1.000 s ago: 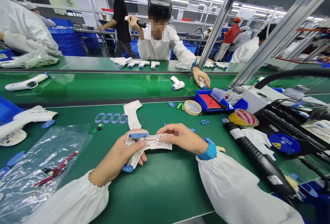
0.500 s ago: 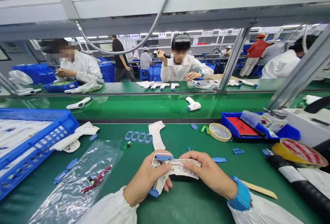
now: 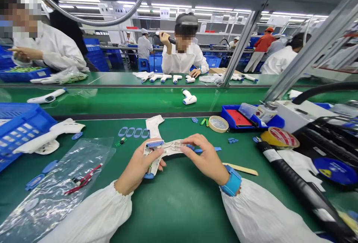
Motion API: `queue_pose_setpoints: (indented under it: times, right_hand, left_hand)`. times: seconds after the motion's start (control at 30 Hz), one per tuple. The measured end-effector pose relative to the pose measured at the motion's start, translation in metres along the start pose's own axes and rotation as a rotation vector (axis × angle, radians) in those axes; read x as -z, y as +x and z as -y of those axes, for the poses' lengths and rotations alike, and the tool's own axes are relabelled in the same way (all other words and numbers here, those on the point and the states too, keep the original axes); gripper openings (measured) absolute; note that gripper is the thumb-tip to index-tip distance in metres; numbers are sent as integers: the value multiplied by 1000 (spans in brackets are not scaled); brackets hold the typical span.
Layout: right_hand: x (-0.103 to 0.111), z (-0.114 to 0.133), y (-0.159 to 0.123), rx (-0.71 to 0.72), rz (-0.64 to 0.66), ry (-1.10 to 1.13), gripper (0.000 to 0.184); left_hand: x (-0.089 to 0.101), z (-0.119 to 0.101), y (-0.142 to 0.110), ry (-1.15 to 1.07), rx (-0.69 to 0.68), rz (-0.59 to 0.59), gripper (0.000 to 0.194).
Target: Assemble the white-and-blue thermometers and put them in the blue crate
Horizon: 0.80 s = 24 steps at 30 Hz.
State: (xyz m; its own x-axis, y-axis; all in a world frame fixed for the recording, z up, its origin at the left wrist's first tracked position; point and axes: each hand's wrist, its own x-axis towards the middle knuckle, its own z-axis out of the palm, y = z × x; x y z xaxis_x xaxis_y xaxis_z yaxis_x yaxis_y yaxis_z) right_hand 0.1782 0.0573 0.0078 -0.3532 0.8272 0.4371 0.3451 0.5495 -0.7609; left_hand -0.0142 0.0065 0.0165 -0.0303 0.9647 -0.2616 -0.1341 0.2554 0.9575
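My left hand (image 3: pixel 134 168) is closed around the wider head end of an open white thermometer housing (image 3: pixel 171 148). Inside that end sits a blue part, with a blue piece at its lower tip and a thin wire running into the handle. At the handle's far end, my right hand (image 3: pixel 205 158) pinches the shell between thumb and fingers. A second white shell half (image 3: pixel 154 125) lies just behind the held one. Blue plastic pieces (image 3: pixel 208 149) lie partly behind my right fingers.
On the left are a blue basket (image 3: pixel 41 123), white shells (image 3: pixel 53 134) and a clear bag (image 3: pixel 92 153) with red wires. A tape roll (image 3: pixel 218 124), blue tray (image 3: pixel 237 121), wooden stick (image 3: pixel 242 169) and black tool (image 3: pixel 296 183) lie right. People sit across the green belt (image 3: pixel 125 101).
The view has shifted, so the bench things sit further left and higher. My right hand has slid outward along the handle to its end, uncovering more of the inside.
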Motion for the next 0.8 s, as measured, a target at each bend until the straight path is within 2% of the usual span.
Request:
queue_pose_setpoints:
  times: [0.2, 0.53, 0.8]
  right_hand:
    - [-9, 3, -7, 79, 71, -96, 7]
    - [-8, -3, -6, 22, 147, -70, 7]
    - [-10, -5, -4, -5, 124, -16, 6]
  left_hand:
    - [0, 2, -2, 54, 8, 18, 54]
    - [-1, 2, -2, 83, 37, 3, 56]
    - [-4, -1, -4, 36, 66, -6, 57]
